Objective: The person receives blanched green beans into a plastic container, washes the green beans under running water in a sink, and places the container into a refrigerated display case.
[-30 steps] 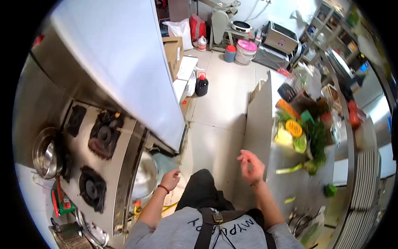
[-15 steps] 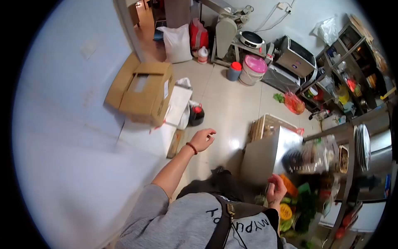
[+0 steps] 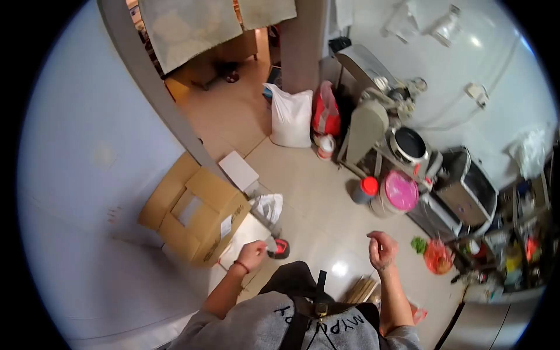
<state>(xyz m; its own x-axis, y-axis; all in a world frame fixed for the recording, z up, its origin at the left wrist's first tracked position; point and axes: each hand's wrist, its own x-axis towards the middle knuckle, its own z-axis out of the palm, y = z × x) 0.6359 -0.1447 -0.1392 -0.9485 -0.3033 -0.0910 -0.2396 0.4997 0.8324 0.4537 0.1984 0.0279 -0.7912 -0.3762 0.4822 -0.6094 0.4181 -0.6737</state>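
Observation:
My left hand, with a dark red bead bracelet at the wrist, is held at the lower centre with its fingers curled. Beside it is a dark jug with a red cap, and I cannot make out whether anything is in the fingers. To the left stands an open cardboard box on a white surface. My right hand hangs over the tiled floor with the fingers bent and parted, holding nothing. Beyond it is a bucket with a pink lid.
A doorway with hanging cloth is at the upper left. Near it stand a white sack and a red bag. A machine sits by the wall. Shelves are at the right, beside a red bag on the floor.
The view has moved forward and turned; stove and vegetable counter have left it, and the doorway has come in. My left hand has drawn back toward my body.

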